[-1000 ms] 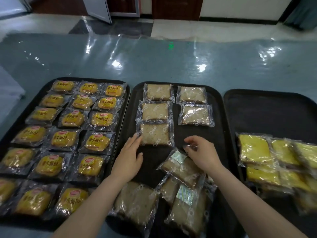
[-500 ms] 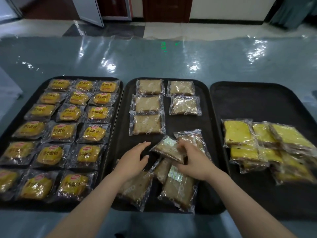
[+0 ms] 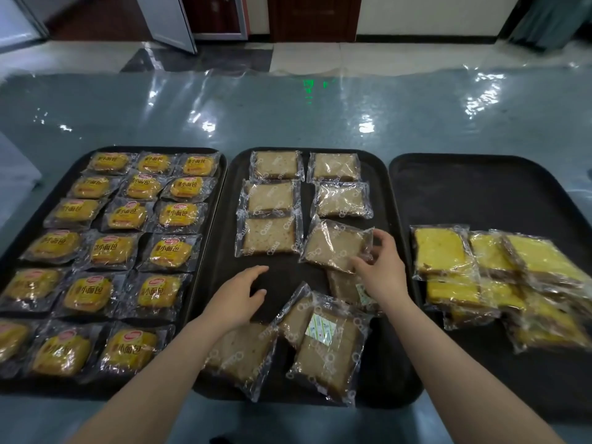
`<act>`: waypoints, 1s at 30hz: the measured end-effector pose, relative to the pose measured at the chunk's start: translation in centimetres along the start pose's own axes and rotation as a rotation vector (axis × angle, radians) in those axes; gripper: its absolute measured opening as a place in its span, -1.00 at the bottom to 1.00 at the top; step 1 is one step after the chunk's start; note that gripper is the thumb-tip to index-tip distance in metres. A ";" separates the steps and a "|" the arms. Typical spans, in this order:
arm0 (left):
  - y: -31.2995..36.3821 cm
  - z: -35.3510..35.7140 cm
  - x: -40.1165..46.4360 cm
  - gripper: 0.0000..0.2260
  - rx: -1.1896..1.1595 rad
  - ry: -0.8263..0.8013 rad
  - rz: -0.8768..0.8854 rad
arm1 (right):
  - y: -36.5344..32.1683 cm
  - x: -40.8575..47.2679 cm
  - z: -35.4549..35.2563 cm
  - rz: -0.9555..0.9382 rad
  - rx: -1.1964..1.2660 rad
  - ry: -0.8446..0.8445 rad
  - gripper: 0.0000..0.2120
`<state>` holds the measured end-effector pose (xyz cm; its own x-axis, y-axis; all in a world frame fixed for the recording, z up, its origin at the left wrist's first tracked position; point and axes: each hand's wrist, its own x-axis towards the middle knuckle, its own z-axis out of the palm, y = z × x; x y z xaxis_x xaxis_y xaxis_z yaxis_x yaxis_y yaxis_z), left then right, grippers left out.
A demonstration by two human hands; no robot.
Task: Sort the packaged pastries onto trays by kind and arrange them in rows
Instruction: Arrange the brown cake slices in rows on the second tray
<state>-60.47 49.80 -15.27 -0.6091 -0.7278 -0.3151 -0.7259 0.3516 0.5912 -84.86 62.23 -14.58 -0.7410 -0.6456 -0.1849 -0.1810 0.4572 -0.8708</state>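
Note:
Three black trays lie side by side. The left tray (image 3: 221, 174) holds rows of small yellow buns (image 3: 174, 249) in clear wrappers. On the middle tray (image 3: 381, 174), several wrapped brown cake slices (image 3: 272, 200) form two columns at the back, and a loose pile (image 3: 323, 344) lies at the front. My right hand (image 3: 379, 267) grips the right edge of one brown cake slice (image 3: 333, 245), held just below the right column. My left hand (image 3: 240, 296) hovers open over bare tray, holding nothing. The right tray (image 3: 480, 187) carries a heap of yellow cake slices (image 3: 442, 251).
The trays sit on a glossy blue-grey table (image 3: 288, 116) covered in clear plastic. Beyond its far edge are a tiled floor and a dark door (image 3: 314, 17). The back half of the right tray is bare.
My right hand lifted a brown cake slice out of the front pile and carried it back and right, to below the right column. My left hand stayed near the tray's middle, open.

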 end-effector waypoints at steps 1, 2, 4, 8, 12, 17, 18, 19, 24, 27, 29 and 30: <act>-0.2 -0.1 0.0 -0.54 0.000 -0.004 -0.009 | 0.1 0.4 0.1 0.024 0.010 0.001 -0.33; -0.4 -0.3 0.0 -0.53 0.003 -0.003 -0.020 | 0.2 0.9 0.1 0.040 0.024 0.013 -0.33; -0.9 -0.6 -0.1 -0.53 0.019 0.017 -0.050 | -0.2 1.6 0.1 0.056 0.044 0.078 -0.35; -1.7 -1.1 -0.7 -0.54 0.025 0.062 -0.084 | -0.2 2.3 0.3 -0.263 -0.349 0.130 -0.54; -2.3 -1.1 -1.7 -0.54 0.026 0.058 -0.103 | 0.1 1.9 1.2 -0.616 -0.764 -0.330 -0.60; -2.9 -1.2 -3.5 -0.54 0.010 0.066 -0.131 | 1.6 2.6 0.4 -0.417 -0.966 -0.270 -0.52; -3.1 -1.3 -3.7 -0.54 0.006 0.068 -0.129 | 1.7 2.7 0.2 -0.349 -0.998 -0.276 -0.49; -3.2 -1.3 -4.0 -0.54 0.004 0.066 -0.126 | 1.8 2.8 0.1 -0.295 -1.009 -0.305 -0.45; -3.6 -1.5 -5.2 -0.55 0.000 0.077 -0.096 | 1.5 2.7 0.5 -0.308 -0.958 -0.363 -0.40; -4.0 -1.1 -6.1 -0.55 0.009 0.085 -0.068 | 1.7 1.4 0.7 -0.314 -0.921 -0.304 -0.39; -4.4 -0.6 -6.6 -0.54 0.022 0.083 -0.054 | 2.0 0.2 0.9 -0.355 -0.881 -0.313 -0.38; -4.5 -0.3 -6.7 -0.53 0.033 0.071 -0.050 | 2.0 -0.5 1.0 -0.378 -0.855 -0.311 -0.39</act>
<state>-52.99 52.93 -15.63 -0.5486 -0.7845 -0.2891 -0.7654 0.3321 0.5513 -84.21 62.85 -16.71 -0.3573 -0.9163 -0.1807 -0.8683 0.3972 -0.2971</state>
